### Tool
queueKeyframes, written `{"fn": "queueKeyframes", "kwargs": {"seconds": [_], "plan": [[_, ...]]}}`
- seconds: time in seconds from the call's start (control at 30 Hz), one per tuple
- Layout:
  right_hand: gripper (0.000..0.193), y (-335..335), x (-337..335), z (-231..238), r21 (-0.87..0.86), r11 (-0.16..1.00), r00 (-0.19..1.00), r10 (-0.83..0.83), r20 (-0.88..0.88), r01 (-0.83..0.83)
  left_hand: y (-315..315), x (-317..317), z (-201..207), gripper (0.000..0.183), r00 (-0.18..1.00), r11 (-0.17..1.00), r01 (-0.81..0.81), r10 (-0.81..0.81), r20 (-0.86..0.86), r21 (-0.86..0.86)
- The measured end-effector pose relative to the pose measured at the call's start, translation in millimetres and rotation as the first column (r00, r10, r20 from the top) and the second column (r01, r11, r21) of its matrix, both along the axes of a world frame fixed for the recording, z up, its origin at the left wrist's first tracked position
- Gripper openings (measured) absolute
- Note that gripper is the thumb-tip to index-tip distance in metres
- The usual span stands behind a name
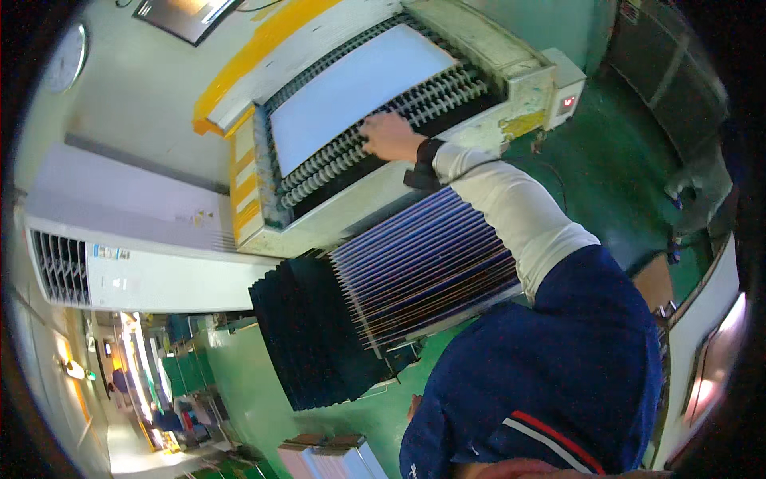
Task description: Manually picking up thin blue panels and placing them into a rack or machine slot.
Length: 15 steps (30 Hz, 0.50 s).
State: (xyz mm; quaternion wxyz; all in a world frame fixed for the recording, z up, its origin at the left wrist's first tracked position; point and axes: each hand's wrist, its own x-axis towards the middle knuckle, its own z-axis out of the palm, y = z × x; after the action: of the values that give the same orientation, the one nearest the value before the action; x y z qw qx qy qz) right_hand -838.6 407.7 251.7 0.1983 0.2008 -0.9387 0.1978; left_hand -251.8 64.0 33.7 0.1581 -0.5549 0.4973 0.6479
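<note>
Two stretches of green floor [614,160] border the machine [319,219]: one past its right end, one on its near side. The machine's raised rim surrounds a sunken bed of rollers [439,92], with yellow stripes at the left end. One air conditioner [183,275] is left of the machine, near its left corner.

On the machine's near side, a rack [361,318] holds many thin parallel panels [431,247], too close together to count. One black pleated stack [311,335] is just beside the rack, toward the machine's left end.

One pale sheet [359,96] lies on the rollers within the machine's rim; a strip of rollers shows between its near edge and the machine's near rim.

Two blocks [343,459], brown on top, stand side by side on the machine's near side, farther out than the rack. One control box [568,88] with a red display is at the machine's right end. One clock [68,57] is on the wall beyond its left end.

Two hands show. The right hand [388,136] is over the machine's near rollers, fingers curled, beside the sheet's near edge; whether they grip or touch anything, I cannot tell. Only a sliver of the left hand [414,407] shows, well apart from the machine; its fingers cannot be read. One black wristband [429,156] circles the right wrist.
</note>
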Motion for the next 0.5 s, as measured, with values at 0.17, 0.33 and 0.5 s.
{"fn": "queueKeyframes", "kwargs": {"seconds": [0.17,0.33,0.5], "plan": [[0.024,-24,135,-15,-0.154,0.962,0.974,0.218,-0.053,-0.224,-4,-21,-1,0.050,0.996,0.996,0.089,-0.089,-0.010,0.024],[0.032,-16,297,-70,-0.254,0.811,0.771,0.582,0.260,-0.527,-6,-43,-6,0.051,0.980,0.979,0.196,-0.195,-0.035,0.054],[0.045,-1,382,-105,-0.099,0.882,0.725,0.438,0.532,-0.461,-12,-54,-9,0.051,0.955,0.954,0.294,-0.290,-0.059,0.066]]}}
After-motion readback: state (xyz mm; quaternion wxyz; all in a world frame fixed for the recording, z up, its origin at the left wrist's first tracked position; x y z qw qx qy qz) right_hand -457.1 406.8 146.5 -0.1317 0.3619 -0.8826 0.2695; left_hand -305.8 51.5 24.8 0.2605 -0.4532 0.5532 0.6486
